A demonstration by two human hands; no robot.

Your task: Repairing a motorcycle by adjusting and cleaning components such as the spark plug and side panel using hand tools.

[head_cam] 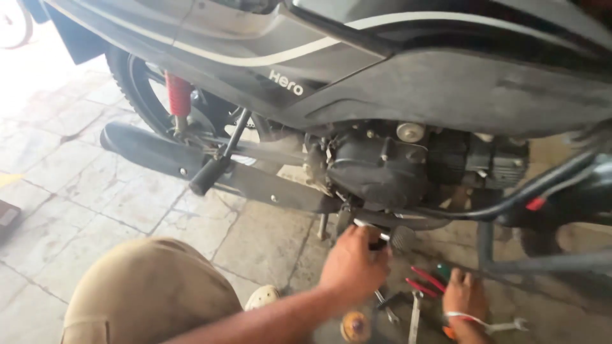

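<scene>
A black motorcycle [382,76] stands across the upper part of the view, and the tiled floor [95,197] at the left of it is wide and free, while at the right the space under the engine [382,169] is narrow, closed by the frame tubes [548,264] and a black cable [529,191]. The left hand [354,264] reaches up to the lower edge of the engine, near the footrest [401,237]; its grip is closed around a small metal tool [373,228], of which only a short bright end shows, pointing up and right toward the engine. The right hand [464,296] rests low on the floor among the tools; I cannot tell if it holds anything. Beside it lie one pair of pliers with red handles [426,280], their long axis running up-left to down-right, and two wrenches: one [414,315] almost upright in the view, one [507,326] nearly level. One long muffler [153,150] points to the left, and one red shock spring [178,94] stands upright at the rear wheel [137,89]. A knee [146,293] fills the lower left corner.
</scene>
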